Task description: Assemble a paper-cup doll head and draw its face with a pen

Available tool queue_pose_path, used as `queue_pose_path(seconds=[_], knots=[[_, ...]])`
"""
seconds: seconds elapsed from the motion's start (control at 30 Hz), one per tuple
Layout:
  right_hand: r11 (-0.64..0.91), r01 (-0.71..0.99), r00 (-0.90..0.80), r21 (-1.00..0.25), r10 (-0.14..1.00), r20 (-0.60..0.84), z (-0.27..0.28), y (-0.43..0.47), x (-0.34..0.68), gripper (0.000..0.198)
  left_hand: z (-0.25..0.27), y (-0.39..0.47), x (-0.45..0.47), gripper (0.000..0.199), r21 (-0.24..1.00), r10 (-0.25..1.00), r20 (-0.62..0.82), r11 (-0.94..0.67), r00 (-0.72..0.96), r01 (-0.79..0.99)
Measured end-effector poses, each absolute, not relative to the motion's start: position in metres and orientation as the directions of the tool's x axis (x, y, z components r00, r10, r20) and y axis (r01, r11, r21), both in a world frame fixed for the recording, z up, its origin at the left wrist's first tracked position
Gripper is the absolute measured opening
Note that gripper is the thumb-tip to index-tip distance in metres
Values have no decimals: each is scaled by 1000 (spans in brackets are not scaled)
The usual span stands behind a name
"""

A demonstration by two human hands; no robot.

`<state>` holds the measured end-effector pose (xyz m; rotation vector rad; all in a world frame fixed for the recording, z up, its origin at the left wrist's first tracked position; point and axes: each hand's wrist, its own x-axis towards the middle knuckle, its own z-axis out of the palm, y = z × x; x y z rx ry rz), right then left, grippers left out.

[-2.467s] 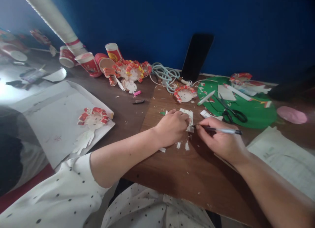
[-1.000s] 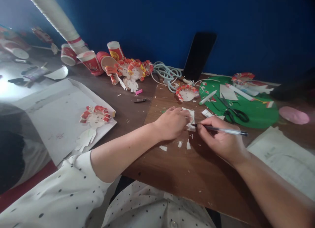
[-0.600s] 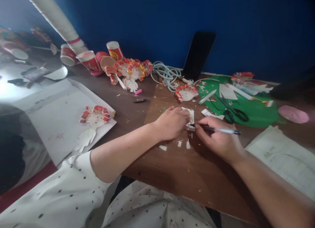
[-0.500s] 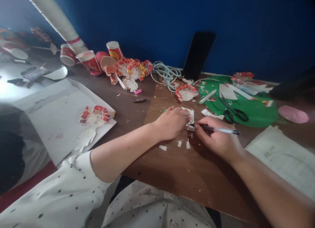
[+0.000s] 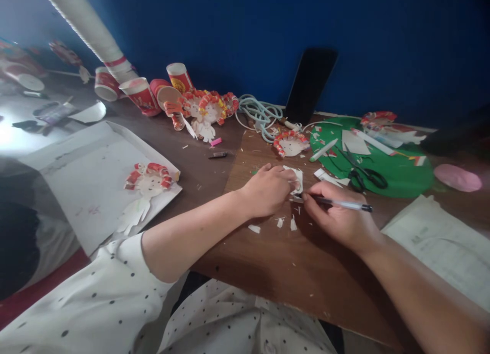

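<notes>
My right hand [image 5: 346, 224] is closed round a clear-barrelled pen [image 5: 344, 204] with a dark cap end, its tip down at a small white paper piece [image 5: 299, 176]. Curled over that piece, my left hand [image 5: 270, 191] pins it against the brown table [image 5: 268, 262]; its fingertips are partly hidden. Just below the hands lie paper scraps [image 5: 254, 229]. More cut white paper [image 5: 329, 177] rests beyond my right hand. Whatever the pen has marked is too small to make out.
At the right, scissors [image 5: 365, 175] and a marker [image 5: 323, 150] lie on a green sheet [image 5: 408, 183]. A phone [image 5: 312, 83] leans on the blue wall beside a coiled cable [image 5: 258, 114]. Red paper cups [image 5: 140, 96], paper crafts [image 5: 291, 143] and a white box lid [image 5: 92, 191] stand around.
Both hands stay almost in place, with the pen still at the paper piece. The whole view has shifted very slightly.
</notes>
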<state>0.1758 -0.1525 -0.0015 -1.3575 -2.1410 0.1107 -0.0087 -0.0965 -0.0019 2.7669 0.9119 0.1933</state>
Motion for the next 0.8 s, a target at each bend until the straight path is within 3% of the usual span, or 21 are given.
queue_pose_path(seconds=[0.3,0.8], knots=[[500,797,-318,-339,824,468,1,-154,175,14,-1,-96,-8,26,239,595,57,-788,801,568],[445,802,-268,-398,864,426,-2,-153,174,14,2,-97,-8,27,233,598,42,-785,800,575]])
